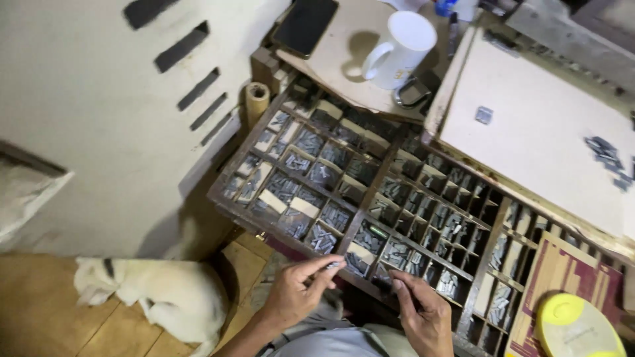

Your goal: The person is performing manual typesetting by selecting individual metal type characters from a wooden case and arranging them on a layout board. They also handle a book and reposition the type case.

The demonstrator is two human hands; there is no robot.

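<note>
tiny metal bit (334, 266) in left hand (297, 291) fingers, hard to id

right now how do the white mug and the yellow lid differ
The white mug stands upright on a round wooden board at the far end of the type tray; the yellow lid lies flat at the near right corner. The mug is tall with a handle; the lid is a low, handleless disc. Neither hand touches either.

Left hand (299, 291): bare, no glove, ring or watch visible; forearm uncovered to frame edge. Right hand (423, 316): bare, no glove; wrist uncovered, no sleeve visible. Lower centre: pale grey garment (331, 344), smooth fabric, partly cut off by frame.
</note>
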